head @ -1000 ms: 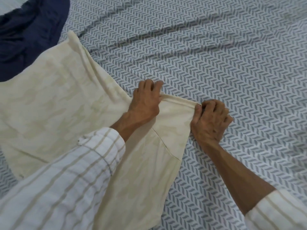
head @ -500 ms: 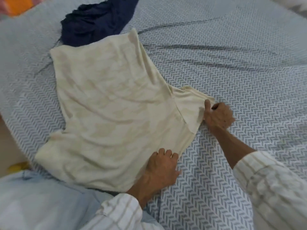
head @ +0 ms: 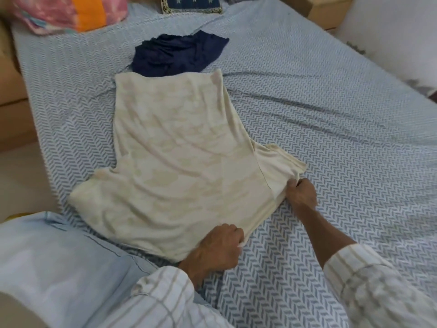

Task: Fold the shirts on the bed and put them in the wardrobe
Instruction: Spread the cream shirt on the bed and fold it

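A cream shirt (head: pixel 175 157) lies spread flat on the bed (head: pixel 331 129), its hem pointing away from me. My left hand (head: pixel 218 247) grips the shirt's near edge at the shoulder. My right hand (head: pixel 301 194) pinches the right sleeve (head: pixel 279 165) at its lower corner. A crumpled navy shirt (head: pixel 177 54) sits just beyond the cream shirt's far edge, partly under it. No wardrobe is in view.
A pink and orange pillow (head: pixel 71 13) and a dark blue patterned cushion (head: pixel 191 3) lie at the head of the bed. Light blue trousers (head: pixel 59 261) on my leg fill the near left. Floor (head: pixel 16 176) runs along the bed's left edge.
My view has pulled back from the sleeve. My left hand slid from the sleeve's top edge down to the shirt's near edge and closed on it. My right hand stays on the sleeve.
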`<state>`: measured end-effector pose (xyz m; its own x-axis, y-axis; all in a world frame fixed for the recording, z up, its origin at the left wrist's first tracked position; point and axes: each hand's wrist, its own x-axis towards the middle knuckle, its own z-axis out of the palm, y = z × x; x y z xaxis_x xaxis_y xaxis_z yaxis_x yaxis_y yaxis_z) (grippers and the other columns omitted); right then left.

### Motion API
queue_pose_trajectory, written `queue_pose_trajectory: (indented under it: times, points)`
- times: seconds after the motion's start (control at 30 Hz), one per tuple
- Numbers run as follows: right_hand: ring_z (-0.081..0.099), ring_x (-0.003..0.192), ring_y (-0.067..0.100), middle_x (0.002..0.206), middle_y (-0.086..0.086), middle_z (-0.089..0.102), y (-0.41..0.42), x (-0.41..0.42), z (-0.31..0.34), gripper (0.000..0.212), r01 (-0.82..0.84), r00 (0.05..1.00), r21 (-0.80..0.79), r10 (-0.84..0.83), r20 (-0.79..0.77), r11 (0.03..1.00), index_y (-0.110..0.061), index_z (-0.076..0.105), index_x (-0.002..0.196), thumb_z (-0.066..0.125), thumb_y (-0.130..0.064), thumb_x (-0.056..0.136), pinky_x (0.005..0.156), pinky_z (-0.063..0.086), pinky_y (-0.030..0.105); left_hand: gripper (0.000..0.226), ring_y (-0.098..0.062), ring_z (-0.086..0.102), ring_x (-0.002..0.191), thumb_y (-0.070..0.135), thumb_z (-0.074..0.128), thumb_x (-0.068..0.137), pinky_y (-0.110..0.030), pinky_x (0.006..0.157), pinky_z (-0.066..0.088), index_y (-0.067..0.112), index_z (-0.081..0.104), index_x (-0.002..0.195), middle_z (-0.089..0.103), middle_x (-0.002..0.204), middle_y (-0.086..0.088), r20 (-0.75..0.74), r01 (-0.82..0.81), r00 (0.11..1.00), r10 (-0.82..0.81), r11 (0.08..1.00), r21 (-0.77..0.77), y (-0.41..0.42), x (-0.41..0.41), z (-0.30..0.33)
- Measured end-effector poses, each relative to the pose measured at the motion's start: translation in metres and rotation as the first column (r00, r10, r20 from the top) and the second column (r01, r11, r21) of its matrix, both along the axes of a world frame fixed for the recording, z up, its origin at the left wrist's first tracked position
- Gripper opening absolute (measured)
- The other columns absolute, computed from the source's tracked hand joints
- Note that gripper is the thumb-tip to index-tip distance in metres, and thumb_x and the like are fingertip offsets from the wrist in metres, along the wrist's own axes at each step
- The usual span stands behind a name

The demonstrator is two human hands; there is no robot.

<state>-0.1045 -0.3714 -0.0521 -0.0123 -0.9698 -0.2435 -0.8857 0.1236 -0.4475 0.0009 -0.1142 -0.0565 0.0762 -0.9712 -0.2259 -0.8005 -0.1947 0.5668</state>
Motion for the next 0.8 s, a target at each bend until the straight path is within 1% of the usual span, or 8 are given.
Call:
queue_pose_trajectory:
  times: [0.1,0.23,0.3,0.4,0.53,0.6,0.67,0.8]
  points:
    - [0.040,0.129,0.037,0.139,0.019,0.041,0.015,0.013,0.014,0.059,0.049,0.993,-0.068,-0.056,-0.103,0.997,-0.004,0.038,0.135,0.061,-0.033,0.089,0.101,0.040,0.055,0.028,-0.025,0.057,0.098,0.028,0.060,0.092,-0.032,0.086,0.044,0.011,0.062,0.115,0.062,0.107,-0.008,-0.146,-0.072,0.986,0.077,0.997,0.043,0.004,0.011,0.008]
    - [0.030,0.128,0.029,0.145,0.008,0.033,0.069,0.034,0.016,0.066,-0.403,0.913,-0.350,0.346,-0.215,0.846,-0.017,0.040,0.138,0.063,-0.010,0.077,0.099,0.023,0.047,0.024,-0.013,0.065,0.087,0.030,0.067,0.090,-0.021,0.080,0.049,0.018,0.072,0.111,0.071,0.096,0.000,-0.272,-0.399,0.878,0.393,0.916,0.037,0.024,0.047,0.035]
    - [0.040,0.119,0.032,0.134,0.009,0.048,0.104,0.056,0.012,0.056,-0.653,0.755,-0.378,0.605,-0.253,0.657,-0.017,0.054,0.129,0.067,-0.009,0.075,0.093,0.032,0.047,0.017,-0.011,0.065,0.083,0.026,0.068,0.089,-0.020,0.077,0.048,0.019,0.074,0.103,0.073,0.093,0.002,-0.300,-0.581,0.771,0.562,0.813,0.029,0.041,0.075,0.043]
    - [0.055,0.104,0.036,0.113,0.008,0.062,0.164,0.106,0.015,0.032,-0.892,0.406,-0.294,0.893,-0.193,0.342,-0.017,0.065,0.115,0.065,-0.018,0.082,0.084,0.044,0.046,0.011,-0.014,0.067,0.091,0.023,0.066,0.089,-0.021,0.079,0.048,0.022,0.073,0.098,0.074,0.096,0.003,-0.297,-0.836,0.516,0.804,0.548,0.030,0.075,0.124,0.056]
    - [0.063,0.088,0.034,0.096,0.007,0.066,0.239,0.160,0.024,0.028,-0.965,-0.043,-0.253,0.992,-0.120,-0.072,-0.016,0.067,0.106,0.060,-0.034,0.085,0.074,0.050,0.039,0.020,-0.023,0.063,0.103,0.018,0.060,0.087,-0.029,0.088,0.049,0.019,0.066,0.106,0.069,0.109,-0.002,-0.250,-0.987,0.147,0.957,0.159,0.028,0.112,0.179,0.072]
    - [0.062,0.086,0.036,0.098,0.010,0.065,0.270,0.180,0.024,0.034,-0.952,-0.191,-0.214,0.969,-0.154,-0.221,-0.014,0.064,0.107,0.063,-0.040,0.085,0.071,0.051,0.040,0.025,-0.027,0.061,0.107,0.017,0.060,0.084,-0.036,0.093,0.051,0.021,0.063,0.109,0.065,0.116,-0.006,-0.235,-0.998,0.031,0.971,0.041,0.039,0.137,0.202,0.072]
    - [0.059,0.095,0.037,0.106,0.012,0.061,0.297,0.196,0.022,0.044,-0.953,-0.248,-0.130,0.952,-0.179,-0.273,-0.012,0.058,0.112,0.063,-0.046,0.085,0.075,0.049,0.042,0.032,-0.030,0.060,0.108,0.015,0.058,0.083,-0.038,0.092,0.051,0.020,0.060,0.115,0.063,0.121,-0.008,-0.203,-0.995,-0.051,0.978,-0.033,0.089,0.166,0.223,0.064]
    - [0.056,0.102,0.035,0.113,0.011,0.058,0.318,0.208,0.013,0.036,-0.972,-0.184,-0.114,0.968,-0.172,-0.205,-0.011,0.051,0.116,0.050,-0.040,0.095,0.077,0.044,0.040,0.033,-0.028,0.059,0.102,0.015,0.050,0.091,-0.039,0.089,0.052,0.020,0.050,0.124,0.059,0.122,-0.007,-0.251,-0.965,-0.163,0.954,-0.101,0.242,0.190,0.239,0.051]
